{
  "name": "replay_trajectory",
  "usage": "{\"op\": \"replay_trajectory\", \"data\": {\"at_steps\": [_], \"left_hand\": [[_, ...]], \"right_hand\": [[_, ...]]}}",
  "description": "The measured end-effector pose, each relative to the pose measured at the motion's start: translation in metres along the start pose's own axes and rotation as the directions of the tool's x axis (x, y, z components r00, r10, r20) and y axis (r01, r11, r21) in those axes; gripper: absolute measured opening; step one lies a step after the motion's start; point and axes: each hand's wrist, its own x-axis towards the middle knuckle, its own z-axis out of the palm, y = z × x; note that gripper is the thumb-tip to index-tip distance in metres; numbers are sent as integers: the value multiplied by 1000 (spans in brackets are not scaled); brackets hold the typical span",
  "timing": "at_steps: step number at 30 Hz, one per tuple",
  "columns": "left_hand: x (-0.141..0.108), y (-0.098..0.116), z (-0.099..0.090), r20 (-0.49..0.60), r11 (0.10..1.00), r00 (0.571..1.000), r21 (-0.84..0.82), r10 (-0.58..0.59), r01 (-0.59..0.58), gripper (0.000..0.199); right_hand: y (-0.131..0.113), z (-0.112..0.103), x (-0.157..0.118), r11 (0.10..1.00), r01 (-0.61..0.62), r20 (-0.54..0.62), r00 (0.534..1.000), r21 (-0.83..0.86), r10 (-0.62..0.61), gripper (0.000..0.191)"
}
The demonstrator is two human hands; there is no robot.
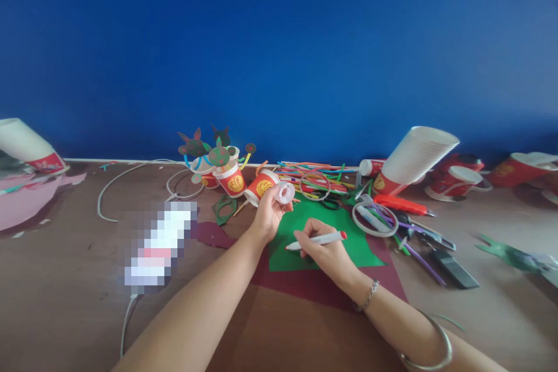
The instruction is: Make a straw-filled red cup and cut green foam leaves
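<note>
My left hand is closed on a small white ring-shaped object, perhaps a roll of tape, held up near the far left corner of a green sheet. In my right hand is a white marker with a red end; its tip points left, just over the green sheet. A dark red sheet lies beneath the green one. Red and white paper cups with paper animal shapes stand beyond my left hand.
Colourful pipe cleaners lie at the back. A tall cup stack leans at right, near a red-handled tool and a tape ring. A phone with a cable is at left; green scissors lie far right.
</note>
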Motion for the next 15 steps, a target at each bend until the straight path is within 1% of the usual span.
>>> {"op": "replay_trajectory", "data": {"at_steps": [3,7,15], "left_hand": [[0,0,0,-8,1000,1000,-7,-9,9,25],[0,0,0,-23,1000,1000,5,-9,9,26],[-1,0,0,-17,1000,1000,4,-1,1,26]], "right_hand": [[1,2,-1,999,6,36,999,-36,-5,23],[2,3,0,995,19,31,999,-101,-16,24],[1,4,0,990,26,51,999,-140,-19,24]]}}
